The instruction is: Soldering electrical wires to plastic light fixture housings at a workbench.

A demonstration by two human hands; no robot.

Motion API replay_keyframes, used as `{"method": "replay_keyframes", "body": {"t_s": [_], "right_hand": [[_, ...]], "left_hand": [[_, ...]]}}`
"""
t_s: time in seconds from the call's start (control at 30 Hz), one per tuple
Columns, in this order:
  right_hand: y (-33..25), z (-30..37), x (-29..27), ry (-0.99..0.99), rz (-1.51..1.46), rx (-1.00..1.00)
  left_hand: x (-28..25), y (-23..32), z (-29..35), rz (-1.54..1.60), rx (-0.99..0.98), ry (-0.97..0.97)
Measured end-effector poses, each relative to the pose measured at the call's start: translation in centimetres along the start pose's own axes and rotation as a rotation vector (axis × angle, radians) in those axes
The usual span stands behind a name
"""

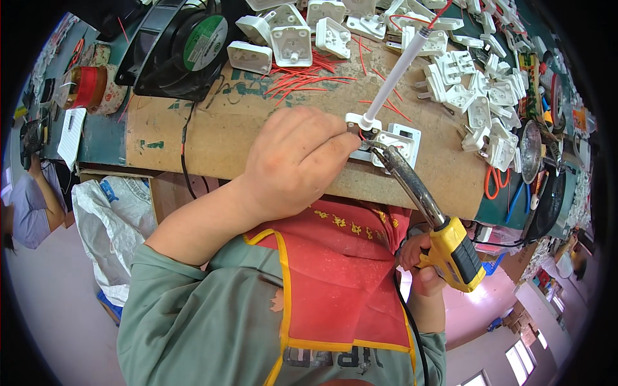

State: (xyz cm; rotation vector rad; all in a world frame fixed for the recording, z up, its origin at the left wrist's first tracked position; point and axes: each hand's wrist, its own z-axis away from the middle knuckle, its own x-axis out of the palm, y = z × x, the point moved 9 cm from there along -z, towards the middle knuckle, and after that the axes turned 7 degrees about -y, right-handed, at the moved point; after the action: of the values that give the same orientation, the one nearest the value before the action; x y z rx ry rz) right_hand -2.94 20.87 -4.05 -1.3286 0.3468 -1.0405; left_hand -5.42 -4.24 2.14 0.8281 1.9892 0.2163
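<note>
My left hand is closed in a pinch at the near edge of a small white plastic housing; what lies between the fingertips is hidden. In my right hand is a soldering iron with a yellow and black grip. Its dark metal barrel slants up to the left, and the tip reaches the housing beside my left fingertips. A white tube stands tilted out of the white part there, with red wire showing at its top. A bit of red wire shows near the tip.
Cut red wires lie beyond my left hand, near open white housings. A black fan stands at the left. More white plug parts are heaped at the right, with orange-handled scissors by the edge. A white sack hangs below.
</note>
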Motion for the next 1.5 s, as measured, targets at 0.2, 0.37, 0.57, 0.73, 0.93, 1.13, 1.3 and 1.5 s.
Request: {"method": "replay_keyframes", "body": {"t_s": [0.2, 0.37, 0.57, 0.73, 0.93, 1.13, 1.3, 1.5], "right_hand": [[-0.2, 0.0, -0.1, 0.062, 0.031, -0.03], [-0.3, -0.1, 0.0, 0.092, -0.022, -0.001], [-0.2, 0.4, -0.1, 0.074, -0.037, -0.039], [-1.7, 0.2, -0.3, 0.087, 0.008, -0.155], [-0.6, 0.7, -0.3, 0.037, -0.006, -0.044], [-0.1, 0.5, -0.3, 0.063, -0.023, -0.028], [0.2, 0.6, -0.6, 0.075, -0.014, -0.022], [0.0, 0.3, 0.0, 0.072, -0.015, -0.023]], "left_hand": [[0.1, 0.1, 0.0, -0.009, 0.022, -0.004], [0.1, 0.1, 0.0, -0.01, 0.025, -0.006], [0.3, 0.2, 0.1, -0.035, 0.028, -0.029], [0.0, 0.3, -0.2, 0.001, 0.012, -0.033], [0.0, 0.3, -0.3, -0.008, 0.02, -0.035], [0.2, 0.3, -0.1, -0.02, 0.028, -0.031], [0.2, 0.4, -0.1, -0.028, 0.031, -0.041], [0.1, 0.4, 0.0, -0.032, 0.031, -0.042]]}}
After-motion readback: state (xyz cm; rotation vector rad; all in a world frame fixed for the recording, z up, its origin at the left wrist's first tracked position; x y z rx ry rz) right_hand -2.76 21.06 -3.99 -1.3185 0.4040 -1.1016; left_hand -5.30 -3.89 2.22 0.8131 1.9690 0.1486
